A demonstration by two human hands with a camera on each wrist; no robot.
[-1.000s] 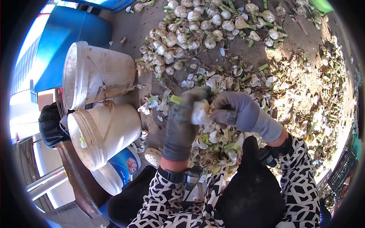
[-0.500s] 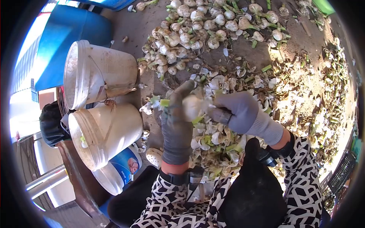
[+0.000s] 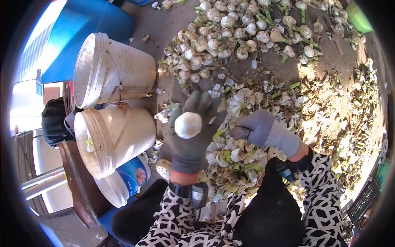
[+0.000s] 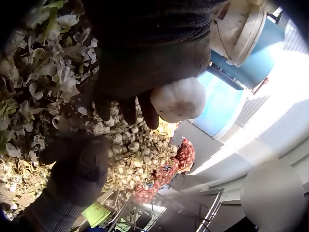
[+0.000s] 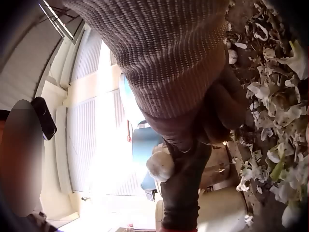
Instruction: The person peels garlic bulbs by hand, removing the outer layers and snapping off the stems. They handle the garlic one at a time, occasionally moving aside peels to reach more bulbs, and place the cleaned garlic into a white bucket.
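Note:
A peeled white garlic bulb lies over the palm of my left hand, which wears a dark glove. The fingers of that hand point away from me and are spread, not wrapped round the bulb. In the left wrist view the bulb shows beyond the hand's edge, with small brown marks on it. My right hand, in a grey glove with a ribbed cuff, is a short way to the right with its fingers curled in. No object shows in its grasp. Beneath both hands lie loose garlic skins and cut stalks.
Two dirty white buckets lie on their sides at the left, with a blue-labelled tub below. A heap of garlic bulbs covers the ground ahead. Dry skins spread at the right. A red mesh sack stands beyond the heap.
The left hand has gone from gripping the bulb to lying spread, with the bulb over its palm. The green stalk seen at it before no longer shows. The right hand has drawn apart from the bulb.

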